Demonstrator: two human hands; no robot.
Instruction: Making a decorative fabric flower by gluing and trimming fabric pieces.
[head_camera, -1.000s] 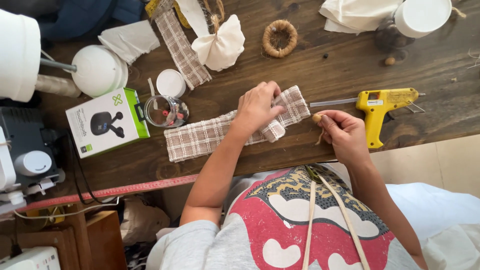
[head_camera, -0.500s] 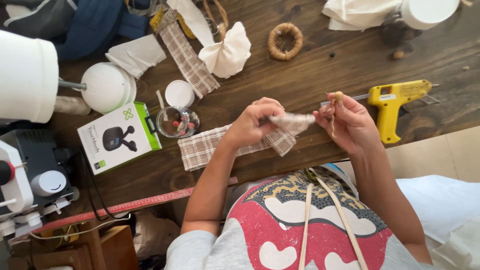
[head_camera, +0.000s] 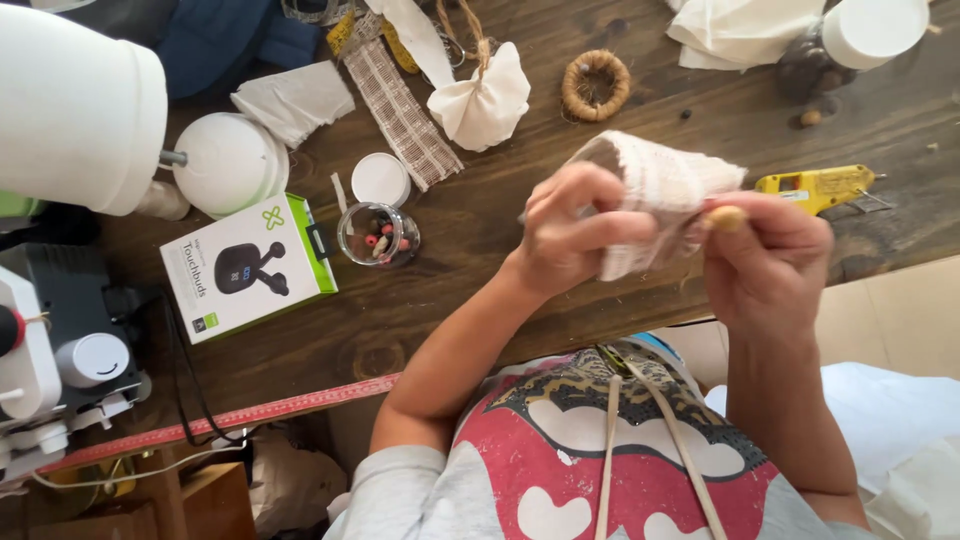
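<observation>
Both my hands are lifted off the dark wooden table (head_camera: 480, 300), close to the camera. My left hand (head_camera: 575, 230) pinches a folded strip of checked cream fabric (head_camera: 655, 185) and holds it up. My right hand (head_camera: 765, 260) grips the same fabric from the right and also pinches a small tan wooden bead (head_camera: 727, 217) between thumb and fingers. A yellow glue gun (head_camera: 815, 187) lies on the table just beyond my right hand, partly hidden by it.
A second checked strip (head_camera: 400, 115), a tied white cloth bundle (head_camera: 485, 100) and a twine ring (head_camera: 596, 85) lie at the back. A small glass jar of beads (head_camera: 378, 234) with its white lid (head_camera: 380, 180), an earbuds box (head_camera: 248, 268), a white dome (head_camera: 228, 165) and a red measuring tape (head_camera: 250, 412) are on the left.
The checked strip that lay flat on the table has been lifted and bunched up between both hands. Both hands rose toward the camera.
</observation>
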